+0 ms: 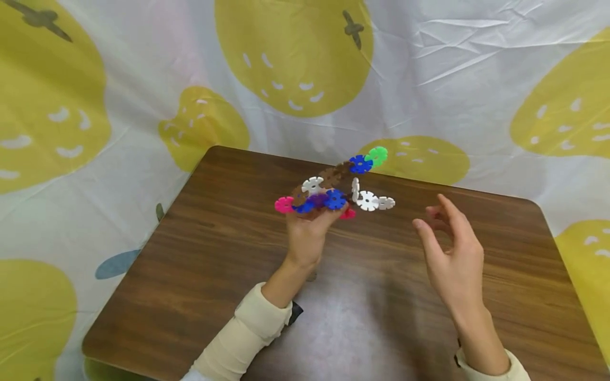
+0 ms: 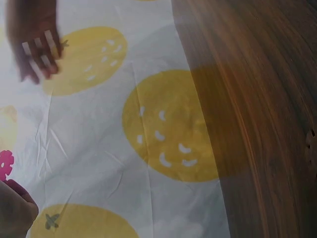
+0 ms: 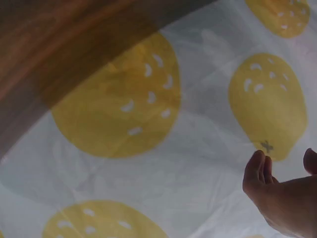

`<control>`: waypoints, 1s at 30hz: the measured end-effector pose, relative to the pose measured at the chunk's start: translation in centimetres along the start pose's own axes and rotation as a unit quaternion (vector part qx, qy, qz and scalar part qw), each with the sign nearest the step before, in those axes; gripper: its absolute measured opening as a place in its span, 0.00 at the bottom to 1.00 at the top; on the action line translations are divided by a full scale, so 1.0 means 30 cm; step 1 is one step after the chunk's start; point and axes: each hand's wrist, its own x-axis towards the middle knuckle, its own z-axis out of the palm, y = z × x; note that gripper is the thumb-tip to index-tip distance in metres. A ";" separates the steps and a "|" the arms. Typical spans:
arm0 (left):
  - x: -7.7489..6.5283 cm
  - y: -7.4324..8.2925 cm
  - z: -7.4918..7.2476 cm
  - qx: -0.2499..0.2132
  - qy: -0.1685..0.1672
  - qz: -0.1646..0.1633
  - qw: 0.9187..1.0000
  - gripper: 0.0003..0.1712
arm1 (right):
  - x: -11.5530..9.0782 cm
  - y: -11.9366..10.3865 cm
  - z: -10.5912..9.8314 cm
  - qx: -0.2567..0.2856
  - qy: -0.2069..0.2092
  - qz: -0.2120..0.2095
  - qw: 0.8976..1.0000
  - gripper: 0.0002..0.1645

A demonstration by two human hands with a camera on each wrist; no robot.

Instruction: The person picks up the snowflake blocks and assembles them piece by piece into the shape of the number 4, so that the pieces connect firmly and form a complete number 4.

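Observation:
Linked notched plastic discs, snowflake building pieces in pink, blue, white, brown and green, form one assembly (image 1: 335, 199) in the head view. My left hand (image 1: 307, 238) grips it from below, thumb along a blue disc, holding it above the table; the other fingers are mostly hidden behind the discs. To the right, my right hand (image 1: 455, 254) hangs apart from the assembly, thumb and fingers spread, holding nothing. In the left wrist view, a pink disc (image 2: 6, 163) shows beside the left hand (image 2: 17, 210). The right wrist view shows my right hand (image 3: 282, 198) with bent fingers and nothing in them.
A dark wood-grain table (image 1: 214, 307) with rounded corners lies under both hands. Behind it and at its sides hangs a white cloth (image 1: 457, 90) printed with large yellow fruit.

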 end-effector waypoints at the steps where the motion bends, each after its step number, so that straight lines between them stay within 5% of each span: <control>1: 0.001 0.004 -0.002 -0.002 0.000 0.001 1.000 0.32 | -0.006 0.017 0.006 -0.006 -0.026 0.016 1.000 0.36; 6: 0.002 0.017 -0.006 -0.013 -0.007 0.001 1.000 0.32 | -0.043 0.092 0.050 -0.011 -0.151 0.083 0.985 0.41; 9: 0.002 0.023 -0.007 -0.009 -0.008 0.001 1.000 0.33 | -0.073 0.134 0.094 0.005 -0.192 0.095 0.977 0.43; 21: 0.005 0.034 -0.018 0.036 -0.002 0.005 0.999 0.35 | -0.144 0.159 0.224 -0.012 -0.255 0.085 0.963 0.44; 30: 0.002 0.037 -0.016 0.014 -0.004 -0.008 1.000 0.32 | -0.193 0.142 0.336 -0.024 -0.294 0.046 0.955 0.42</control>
